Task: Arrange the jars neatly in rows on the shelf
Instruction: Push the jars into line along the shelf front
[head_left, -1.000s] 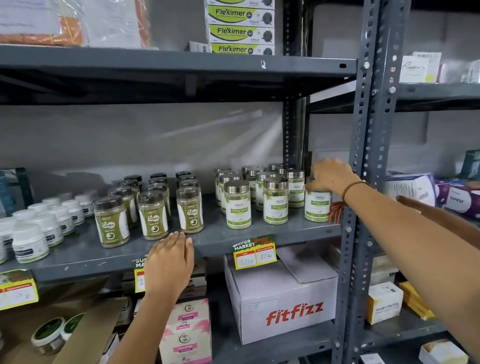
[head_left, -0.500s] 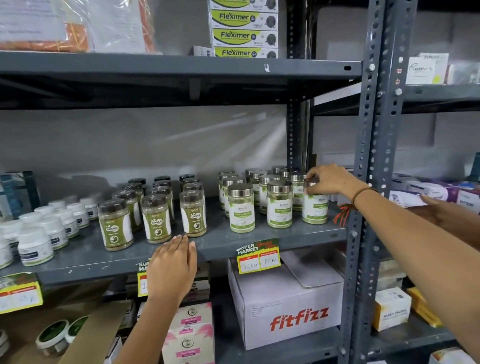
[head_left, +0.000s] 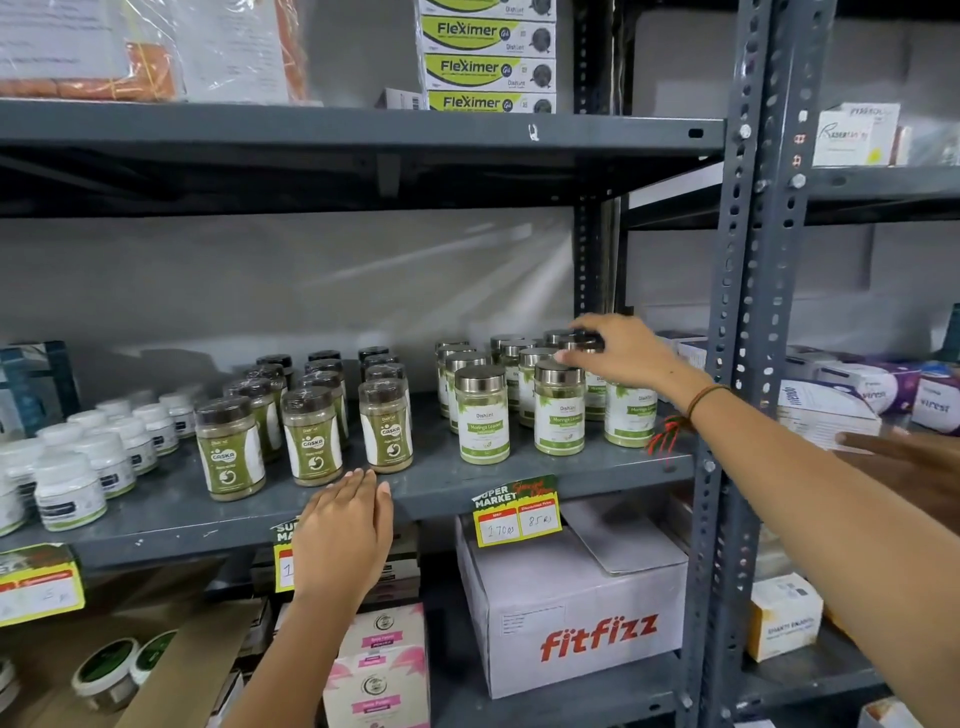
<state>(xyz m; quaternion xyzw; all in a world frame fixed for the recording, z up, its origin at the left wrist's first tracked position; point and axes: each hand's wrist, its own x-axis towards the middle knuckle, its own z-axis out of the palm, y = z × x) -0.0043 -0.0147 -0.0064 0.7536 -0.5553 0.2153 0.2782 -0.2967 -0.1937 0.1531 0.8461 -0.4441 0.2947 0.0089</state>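
Note:
Silver-lidded Moringa jars stand in rows on the grey shelf (head_left: 597, 470); the front row holds three (head_left: 483, 415) (head_left: 560, 410) (head_left: 629, 415). My right hand (head_left: 631, 353) reaches over them, its fingers curled around the lid of a second-row Moringa jar (head_left: 595, 387) whose body is mostly hidden. To the left are brown-lidded Gaska jars (head_left: 311, 436) in three rows running front to back. My left hand (head_left: 343, 525) lies flat against the shelf's front edge below the Gaska jars and holds nothing.
Small white bottles (head_left: 67, 488) crowd the shelf's left end. A steel upright (head_left: 737, 364) stands just right of my right forearm. Another person's hand (head_left: 909, 457) rests on boxes in the adjoining bay. A Fitfizz carton (head_left: 571, 613) and pink boxes (head_left: 379, 670) sit on the shelf below.
My right hand let go of the front right Moringa jar, now standing in the front row, and moved left and back onto a second-row lid. My left hand stayed on the shelf edge.

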